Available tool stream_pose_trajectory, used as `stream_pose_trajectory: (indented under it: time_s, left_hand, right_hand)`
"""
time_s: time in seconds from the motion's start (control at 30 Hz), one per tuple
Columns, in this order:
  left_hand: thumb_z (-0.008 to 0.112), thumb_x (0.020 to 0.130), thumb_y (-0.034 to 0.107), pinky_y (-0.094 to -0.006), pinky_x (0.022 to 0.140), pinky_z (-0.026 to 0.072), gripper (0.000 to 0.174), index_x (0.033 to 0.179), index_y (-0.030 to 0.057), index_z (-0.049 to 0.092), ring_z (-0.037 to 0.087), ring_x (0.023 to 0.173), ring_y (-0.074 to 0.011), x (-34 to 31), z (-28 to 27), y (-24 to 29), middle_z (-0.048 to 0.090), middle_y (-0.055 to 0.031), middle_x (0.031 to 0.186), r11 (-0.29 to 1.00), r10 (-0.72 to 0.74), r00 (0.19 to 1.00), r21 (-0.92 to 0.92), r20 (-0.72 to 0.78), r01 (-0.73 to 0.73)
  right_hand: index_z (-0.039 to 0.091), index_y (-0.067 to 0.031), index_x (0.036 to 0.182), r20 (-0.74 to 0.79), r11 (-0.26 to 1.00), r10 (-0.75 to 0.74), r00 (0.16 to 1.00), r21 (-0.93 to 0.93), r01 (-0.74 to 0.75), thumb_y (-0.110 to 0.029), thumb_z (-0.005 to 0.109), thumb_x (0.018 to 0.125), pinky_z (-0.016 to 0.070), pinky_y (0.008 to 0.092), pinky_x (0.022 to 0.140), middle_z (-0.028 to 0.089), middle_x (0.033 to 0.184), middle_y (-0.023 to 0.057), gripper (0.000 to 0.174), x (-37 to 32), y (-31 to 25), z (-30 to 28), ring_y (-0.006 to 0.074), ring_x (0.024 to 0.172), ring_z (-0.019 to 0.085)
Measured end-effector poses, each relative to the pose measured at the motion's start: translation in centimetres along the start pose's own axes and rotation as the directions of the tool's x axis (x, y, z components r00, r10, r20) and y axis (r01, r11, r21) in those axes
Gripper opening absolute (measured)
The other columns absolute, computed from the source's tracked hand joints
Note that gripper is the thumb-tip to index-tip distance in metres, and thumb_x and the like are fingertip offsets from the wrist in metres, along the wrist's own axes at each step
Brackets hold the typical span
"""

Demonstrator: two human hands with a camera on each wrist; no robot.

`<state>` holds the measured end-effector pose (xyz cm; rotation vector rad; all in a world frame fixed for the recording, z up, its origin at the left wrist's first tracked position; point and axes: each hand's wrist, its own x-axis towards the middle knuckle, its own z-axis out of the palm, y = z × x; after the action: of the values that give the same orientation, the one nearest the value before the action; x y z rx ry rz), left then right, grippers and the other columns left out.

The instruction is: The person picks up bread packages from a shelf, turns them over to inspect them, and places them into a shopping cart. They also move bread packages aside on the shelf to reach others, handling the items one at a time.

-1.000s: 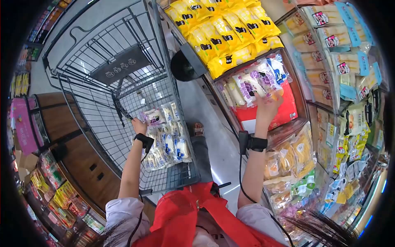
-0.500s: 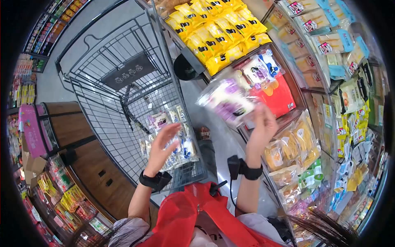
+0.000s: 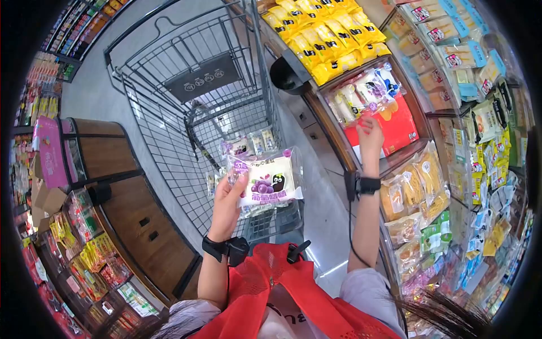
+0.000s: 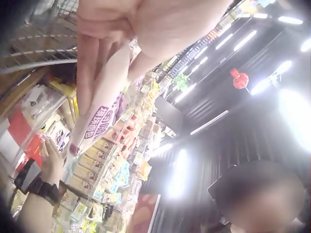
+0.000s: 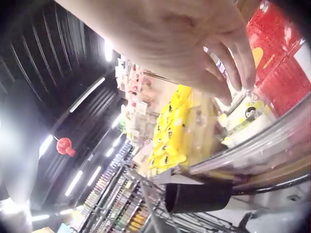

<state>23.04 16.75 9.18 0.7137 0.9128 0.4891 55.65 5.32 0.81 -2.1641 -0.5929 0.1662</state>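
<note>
My left hand (image 3: 224,212) pinches a clear bread packet (image 3: 271,179) printed with purple grapes and a dark cartoon figure, thumb on its front. It is held above the shopping cart (image 3: 204,78), covering part of the packets (image 3: 265,140) stacked inside. In the left wrist view the packet (image 4: 104,104) appears edge-on between thumb and fingers. My right hand (image 3: 370,138) is over a display bin, near a red box (image 3: 402,125) and several white-and-purple packets (image 3: 371,87). Its fingers bend loosely, close over white packets (image 5: 245,124) in the right wrist view.
Yellow bread packets (image 3: 333,42) fill the neighbouring bin, with a black round holder (image 3: 287,74) at its corner. Bagged breads (image 3: 415,175) lie nearer me, and packaged goods (image 3: 460,56) line the right shelves. A wooden cabinet (image 3: 135,226) stands left of the cart.
My right hand lifted the grape-printed packet from the bin towards the cart, and it is now in my left hand. The right hand has gone back over the bin.
</note>
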Motion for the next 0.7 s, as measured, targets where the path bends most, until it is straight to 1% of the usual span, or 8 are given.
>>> stream_pose_trajectory:
  time_s: [0.2, 0.3, 0.33, 0.43, 0.47, 0.57, 0.67, 0.7]
  left_hand:
    - [0.055, 0.094, 0.019, -0.0182, 0.065, 0.0386, 0.03, 0.12, 0.0038, 0.055, 0.046, 0.074, -0.0002, -0.9, -1.3, 1.0, 0.059, 0.0059, 0.092, 0.998, 0.026, 0.999, 0.055, -0.039, -0.024]
    - [0.055, 0.094, 0.02, -0.0177, 0.065, 0.0366, 0.029, 0.118, 0.0037, 0.055, 0.044, 0.074, 0.0002, -1.3, -1.5, 1.6, 0.057, 0.007, 0.09, 0.997, 0.043, 0.998, 0.063, -0.05, -0.039]
    - [0.055, 0.094, 0.02, -0.0176, 0.066, 0.0364, 0.028, 0.118, 0.0037, 0.056, 0.044, 0.075, 0.0001, -1.5, -1.7, 1.7, 0.057, 0.0071, 0.09, 0.997, 0.045, 0.998, 0.057, -0.051, -0.042]
    - [0.052, 0.096, 0.025, -0.018, 0.066, 0.0362, 0.03, 0.117, 0.0039, 0.056, 0.044, 0.076, -0.0008, -2.0, -1.9, 1.9, 0.055, 0.0068, 0.089, 0.998, 0.042, 0.997, 0.047, -0.063, -0.039]
    - [0.051, 0.096, 0.026, -0.018, 0.066, 0.0361, 0.031, 0.117, 0.0039, 0.056, 0.044, 0.076, -0.0012, -1.8, -2.1, 2.0, 0.056, 0.0065, 0.09, 0.999, 0.037, 0.998, 0.03, -0.056, -0.035]
    - [0.045, 0.098, 0.032, -0.0202, 0.073, 0.0418, 0.036, 0.114, 0.0018, 0.056, 0.052, 0.083, -0.0038, -1.7, -2.6, 2.3, 0.06, 0.0018, 0.099, 0.999, 0.021, 1.0, -0.036, -0.02, -0.022]
    - [0.044, 0.099, 0.032, -0.0245, 0.082, 0.0471, 0.037, 0.112, -0.0008, 0.056, 0.059, 0.093, -0.0077, -1.8, -2.1, 3.1, 0.062, -0.0048, 0.105, 0.993, -0.013, 1.0, -0.116, 0.028, 0.016]
    - [0.044, 0.099, 0.032, -0.0245, 0.082, 0.0472, 0.037, 0.112, -0.0007, 0.056, 0.059, 0.092, -0.0076, -1.8, -2.1, 3.3, 0.063, -0.005, 0.104, 0.991, -0.034, 0.998, -0.13, 0.048, 0.04]
  right_hand:
    - [0.062, 0.0025, 0.09, 0.194, 0.959, -0.031, 0.98, -0.272, 0.085, 0.0, 0.063, 0.07, 0.05, 0.0398, 0.073, 0.065, 0.083, 0.0205, 0.02, 2.0, 1.4, 4.1, 0.0347, 0.083, 0.064]
    - [0.063, 0.0026, 0.088, 0.262, 0.962, -0.092, 0.961, -0.224, 0.154, 0.0, 0.06, 0.071, 0.0501, 0.042, 0.073, 0.065, 0.084, 0.0217, 0.017, 3.1, 3.6, 4.8, 0.0355, 0.084, 0.064]
    - [0.063, 0.0027, 0.087, 0.303, 0.969, -0.044, 0.952, -0.221, 0.115, -0.008, 0.057, 0.076, 0.05, 0.0448, 0.072, 0.065, 0.085, 0.0229, 0.017, 3.5, 4.0, 4.7, 0.0374, 0.085, 0.063]
    - [0.063, 0.0024, 0.083, 0.199, 0.8, 0.027, 0.98, -0.592, 0.098, -0.015, 0.055, 0.079, 0.0497, 0.0469, 0.07, 0.064, 0.085, 0.0229, 0.02, 3.3, 4.1, 5.6, 0.0383, 0.084, 0.063]
    - [0.063, 0.0009, 0.084, 0.243, 0.728, 0.12, 0.963, -0.681, 0.081, -0.019, 0.055, 0.08, 0.049, 0.0488, 0.07, 0.064, 0.086, 0.022, 0.022, 3.7, 3.6, 5.5, 0.0396, 0.083, 0.062]
    - [0.064, -0.0005, 0.086, 0.272, 0.758, -0.046, 0.961, -0.618, 0.211, -0.017, 0.057, 0.08, 0.0491, 0.0479, 0.067, 0.064, 0.084, 0.0213, 0.019, 3.4, 5.0, 5.2, 0.0398, 0.078, 0.062]
    - [0.057, 0.0002, 0.093, 0.25, 0.692, -0.54, 0.803, -0.411, 0.593, -0.01, 0.053, 0.085, 0.0475, 0.0465, 0.061, 0.059, 0.078, 0.0188, 0.013, 3.4, 4.6, 3.9, 0.0368, 0.067, 0.059]
    - [0.054, -0.0004, 0.095, 0.197, 0.795, -0.455, 0.869, -0.349, 0.496, -0.009, 0.051, 0.087, 0.047, 0.0445, 0.06, 0.057, 0.078, 0.017, 0.012, 3.0, 3.6, 3.4, 0.0335, 0.065, 0.058]
